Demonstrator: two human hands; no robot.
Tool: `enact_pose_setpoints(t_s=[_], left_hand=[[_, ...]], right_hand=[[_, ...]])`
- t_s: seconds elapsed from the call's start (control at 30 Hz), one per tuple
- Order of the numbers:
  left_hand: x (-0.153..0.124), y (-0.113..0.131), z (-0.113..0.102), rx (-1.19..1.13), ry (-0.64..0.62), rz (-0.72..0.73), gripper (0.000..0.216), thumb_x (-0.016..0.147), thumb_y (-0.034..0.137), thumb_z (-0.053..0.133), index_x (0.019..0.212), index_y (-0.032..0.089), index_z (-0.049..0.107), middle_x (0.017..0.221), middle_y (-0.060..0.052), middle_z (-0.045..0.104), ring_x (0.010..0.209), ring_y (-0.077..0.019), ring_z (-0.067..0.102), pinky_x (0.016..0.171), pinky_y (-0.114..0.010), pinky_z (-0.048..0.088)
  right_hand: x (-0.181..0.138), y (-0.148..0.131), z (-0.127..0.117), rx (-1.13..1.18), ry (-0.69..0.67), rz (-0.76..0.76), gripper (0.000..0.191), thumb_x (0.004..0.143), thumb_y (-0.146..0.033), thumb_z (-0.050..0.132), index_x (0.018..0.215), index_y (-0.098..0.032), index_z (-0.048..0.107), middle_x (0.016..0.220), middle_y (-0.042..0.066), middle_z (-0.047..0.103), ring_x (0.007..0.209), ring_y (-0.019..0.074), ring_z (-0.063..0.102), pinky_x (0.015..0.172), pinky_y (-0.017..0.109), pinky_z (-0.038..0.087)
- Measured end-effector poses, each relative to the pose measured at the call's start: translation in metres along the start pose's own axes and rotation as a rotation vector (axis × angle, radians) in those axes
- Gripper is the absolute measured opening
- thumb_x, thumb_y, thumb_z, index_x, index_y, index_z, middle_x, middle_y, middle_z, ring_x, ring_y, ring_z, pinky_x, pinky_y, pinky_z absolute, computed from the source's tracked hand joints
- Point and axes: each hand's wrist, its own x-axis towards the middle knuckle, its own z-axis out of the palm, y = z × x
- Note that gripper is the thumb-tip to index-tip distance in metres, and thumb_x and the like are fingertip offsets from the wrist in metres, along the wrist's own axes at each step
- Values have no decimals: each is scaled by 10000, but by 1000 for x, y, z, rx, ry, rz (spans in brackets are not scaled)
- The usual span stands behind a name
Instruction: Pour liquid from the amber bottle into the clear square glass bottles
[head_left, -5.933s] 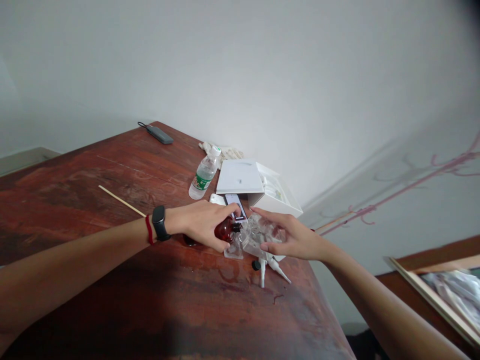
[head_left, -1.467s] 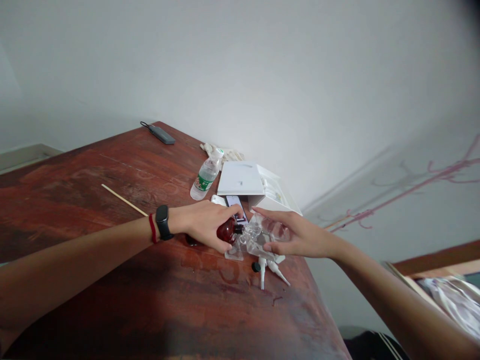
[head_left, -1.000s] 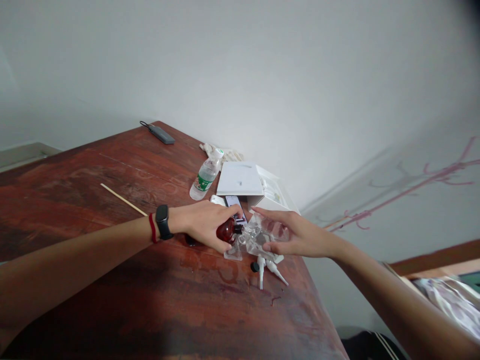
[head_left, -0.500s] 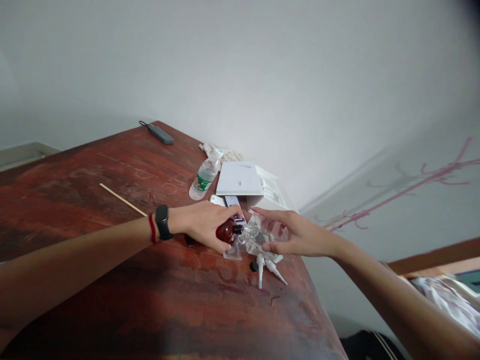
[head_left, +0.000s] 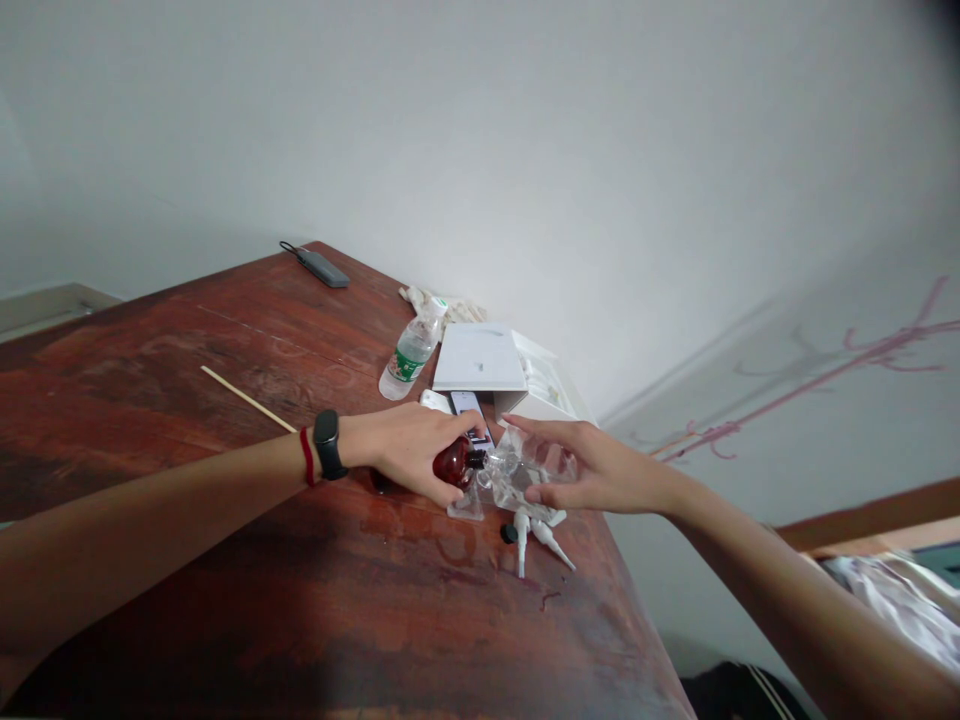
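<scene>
1. 2 bare hands meet just right of the middle of the frame, low on a red-brown wooden table [head_left: 225, 340].
2. The left hand [head_left: 405, 450] wears 1 black wristband and 1 red cord; its fingers curl closed around 1 dark red bottle [head_left: 452, 464] that lies on its side, neck pointing right.
3. The right hand [head_left: 592, 470] grips 1 clear bottle [head_left: 517, 470] between thumb and fingers, its mouth against the red bottle's neck.
4. Both bottles sit at the centre of the frame, over 1 small clear square [head_left: 466, 508] lying on the table.
5. Just below the hands lie 2 white spray tops [head_left: 551, 540] and 1 black cap [head_left: 508, 533].
6. Above the hands stand 1 open white box [head_left: 480, 360] and 1 phone [head_left: 466, 402] beside 1 small white case [head_left: 433, 400].
7. Left of the box lies 1 plastic water bottle [head_left: 409, 352] with a green label, with 1 pale cloth [head_left: 457, 305] behind it.
8. Toward the upper left are 1 grey power bank [head_left: 322, 270] and 1 thin wooden stick [head_left: 244, 398].
</scene>
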Motion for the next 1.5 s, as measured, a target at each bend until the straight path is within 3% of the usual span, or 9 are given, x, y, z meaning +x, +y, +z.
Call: enact_pose_setpoints(t_s=[0.43, 0.77, 1.5], left_hand=[[0, -1, 2, -13, 9, 11, 711, 831, 506, 772, 1408, 224, 468, 1089, -73, 782, 915, -311, 771, 777, -348, 544], [0, 1, 1, -23, -8, -5, 721, 833, 517, 773, 1416, 225, 464, 1113, -76, 773, 933, -313, 764, 783, -352, 539], [0, 1, 7, -79, -7, 4, 708, 836, 525, 764, 1403, 230, 460, 1119, -79, 773, 942, -326, 763, 773, -348, 515]], right_hand=[[0, 2, 1, -24, 7, -20, 846, 890, -563, 767, 1615, -206, 517, 1160, 89, 817, 938, 257, 750, 831, 363, 595], [-1, -1, -2, -34, -14, -16, 826, 903, -581, 751, 1602, -200, 533, 1085, 75, 814, 889, 242, 742, 797, 340, 579], [1, -13, -10, -50, -102, 66, 865, 871, -553, 753, 1598, -139, 529, 1238, 139, 796, 1053, 313, 756, 947, 430, 584]])
